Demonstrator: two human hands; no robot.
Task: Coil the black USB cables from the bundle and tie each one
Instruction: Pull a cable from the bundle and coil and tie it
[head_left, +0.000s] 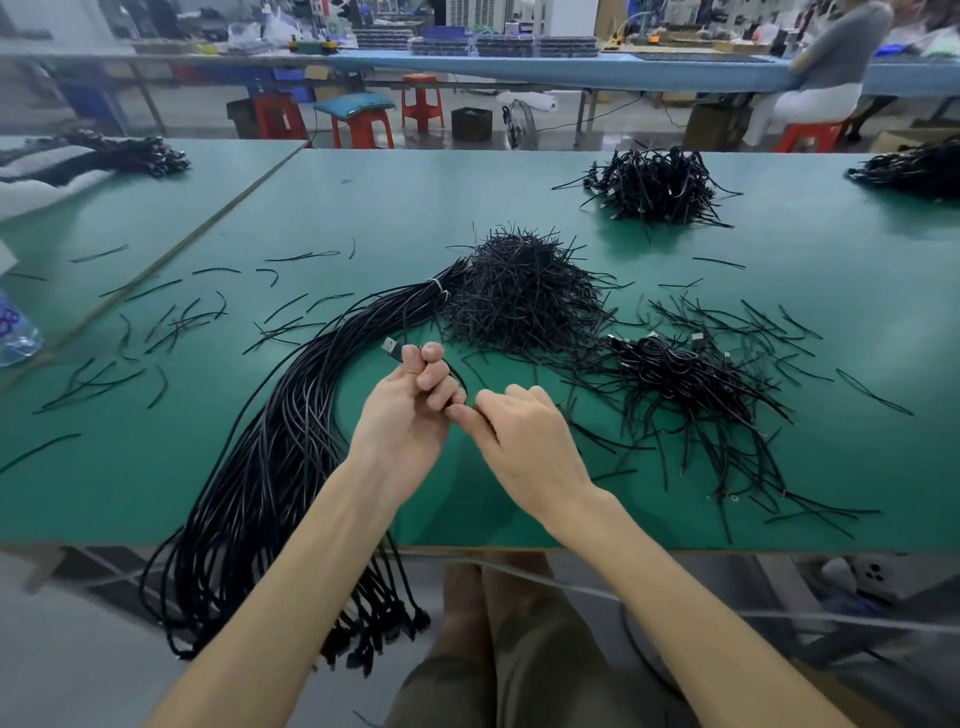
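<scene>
Left hand (410, 410) grips cable (460, 377), plug (390, 347) above fist; right hand (524, 436) pinches it alongside

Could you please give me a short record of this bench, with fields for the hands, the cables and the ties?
Left hand: grips a black cable, its plug poking up past the fingers
Right hand: pinches the same cable, right beside the other hand
Bundle: left of the hands, bound by a white tie, ends hanging over the near table edge
Tie pile: mid-table, behind the hands
Coiled cables: heap right of the hands
Table: green, loose ties scattered on it
</scene>
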